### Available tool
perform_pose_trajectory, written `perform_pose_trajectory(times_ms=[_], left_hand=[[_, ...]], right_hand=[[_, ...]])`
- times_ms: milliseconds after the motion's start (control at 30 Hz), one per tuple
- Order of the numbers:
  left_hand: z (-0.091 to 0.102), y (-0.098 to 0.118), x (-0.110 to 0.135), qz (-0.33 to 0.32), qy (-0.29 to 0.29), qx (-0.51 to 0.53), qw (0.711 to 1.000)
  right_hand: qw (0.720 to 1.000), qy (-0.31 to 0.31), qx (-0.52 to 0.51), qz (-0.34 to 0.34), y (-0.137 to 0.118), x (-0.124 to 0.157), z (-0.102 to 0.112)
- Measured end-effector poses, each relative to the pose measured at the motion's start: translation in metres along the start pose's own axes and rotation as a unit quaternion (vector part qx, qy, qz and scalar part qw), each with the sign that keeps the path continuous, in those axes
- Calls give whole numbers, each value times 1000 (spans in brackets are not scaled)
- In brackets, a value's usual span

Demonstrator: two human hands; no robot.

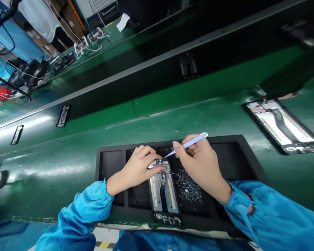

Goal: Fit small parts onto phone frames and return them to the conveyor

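- You're pinching a pale blue plastic spudger [191, 143] in your right hand [200, 164], grip clamped, tip reaching the phone's upper end.
- Your left hand [137, 170] is bearing down, grip clamped, on an open black smartphone frame [163, 195] lying across a black foam tray [112, 164].
- Risk: you're working right beside small loose metal parts [187, 186]; a slipping spudger tip could scatter them or scratch the phone's internals.
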State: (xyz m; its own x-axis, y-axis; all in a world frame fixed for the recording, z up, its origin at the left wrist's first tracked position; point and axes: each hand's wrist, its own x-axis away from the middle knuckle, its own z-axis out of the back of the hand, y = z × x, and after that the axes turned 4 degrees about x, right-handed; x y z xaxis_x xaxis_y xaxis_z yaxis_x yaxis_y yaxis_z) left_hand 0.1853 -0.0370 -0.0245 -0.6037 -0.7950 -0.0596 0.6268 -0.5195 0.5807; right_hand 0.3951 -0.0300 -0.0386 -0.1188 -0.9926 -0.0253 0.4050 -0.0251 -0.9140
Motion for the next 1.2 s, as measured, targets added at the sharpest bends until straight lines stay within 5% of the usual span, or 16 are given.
perform_pose_trajectory(times_ms=[500, 667, 867, 1000, 1200], left_hand=[[-8, -5, -12, -5, 6, -56, 998], [-7, 22, 7, -36, 44, -106, 993], [-16, 69, 53, -217, 10, -185, 958], [-25, 65, 61, -212, -48, -197, 956], [-24, 58, 56, -213, -31, -185, 959]], right_hand=[[996, 27, -83, 22, -19, -13, 17], [995, -13, -25, 91, -42, -20, 24], [968, -141, 33, 206, -32, -31, -12], [939, -201, 51, 274, -24, -31, -36], [923, -216, 27, 318, -21, -27, -44]])
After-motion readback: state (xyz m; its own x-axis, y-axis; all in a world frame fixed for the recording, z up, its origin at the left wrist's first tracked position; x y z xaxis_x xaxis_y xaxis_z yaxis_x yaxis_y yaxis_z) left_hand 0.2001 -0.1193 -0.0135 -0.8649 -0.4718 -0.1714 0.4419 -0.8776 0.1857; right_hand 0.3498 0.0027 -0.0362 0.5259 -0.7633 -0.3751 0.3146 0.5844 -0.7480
